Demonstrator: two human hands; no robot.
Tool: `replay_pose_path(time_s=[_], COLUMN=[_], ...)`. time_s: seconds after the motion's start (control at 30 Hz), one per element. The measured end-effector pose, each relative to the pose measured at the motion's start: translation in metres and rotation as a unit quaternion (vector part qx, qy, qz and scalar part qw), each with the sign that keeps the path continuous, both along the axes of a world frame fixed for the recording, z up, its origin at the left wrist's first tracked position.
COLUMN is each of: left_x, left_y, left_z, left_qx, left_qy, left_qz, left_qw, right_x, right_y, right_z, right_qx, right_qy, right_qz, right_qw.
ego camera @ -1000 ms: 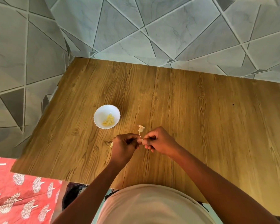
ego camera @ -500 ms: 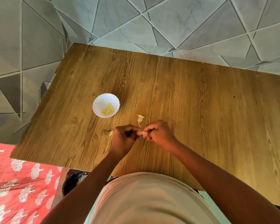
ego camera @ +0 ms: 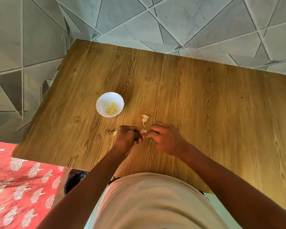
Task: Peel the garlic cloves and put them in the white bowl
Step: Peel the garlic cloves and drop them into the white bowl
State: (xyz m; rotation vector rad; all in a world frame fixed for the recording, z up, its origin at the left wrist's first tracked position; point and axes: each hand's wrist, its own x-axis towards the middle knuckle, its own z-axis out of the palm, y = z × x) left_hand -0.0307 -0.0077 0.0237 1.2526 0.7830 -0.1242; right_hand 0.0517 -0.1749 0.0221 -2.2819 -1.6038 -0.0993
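The person wears a plain beige top [ego camera: 155, 204], both forearms bare with no sleeves showing.

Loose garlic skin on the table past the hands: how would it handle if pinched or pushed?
The garlic skin looks thin, curled and papery, so probably floppy and very light. A push on the smooth table would likely slide or flip it. It may tear easily.
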Motion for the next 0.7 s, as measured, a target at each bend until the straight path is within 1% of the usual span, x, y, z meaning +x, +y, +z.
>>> replay_pose_path(time_s=[0.07, 0.13, 0.2, 0.3, 0.47, 0.6, 0.7], left_x=[-0.001, -0.003, -0.004, -0.005, -0.007, -0.011, -0.013], left_y=[0.009, 0.014, 0.013, 0.007, -0.001, -0.002, -0.002], left_z=[-0.001, -0.004, -0.006, -0.01, -0.017, -0.023, -0.023], left_qx=[0.037, 0.077, 0.113, 0.146, 0.196, 0.229, 0.238], left_qy=[-0.024, -0.036, -0.042, -0.047, -0.035, -0.039, -0.046], left_qz=[-0.026, -0.041, -0.063, -0.081, -0.096, -0.109, -0.109], left_qw=[0.999, 0.995, 0.991, 0.985, 0.975, 0.966, 0.964], right_x=[0.0, -0.004, -0.007, -0.013, -0.015, -0.014, -0.014], right_y=[-0.005, -0.008, -0.008, -0.005, -0.001, -0.002, -0.004], right_z=[-0.006, -0.01, -0.012, -0.014, -0.02, -0.024, -0.022], right_qx=[-0.002, 0.005, 0.029, 0.042, -0.021, -0.024, -0.001], right_qy=[0.091, 0.179, 0.231, 0.276, 0.338, 0.348, 0.352], right_qz=[-0.054, -0.104, -0.132, -0.176, -0.227, -0.217, -0.225], right_qw=[0.994, 0.978, 0.963, 0.944, 0.913, 0.912, 0.908])
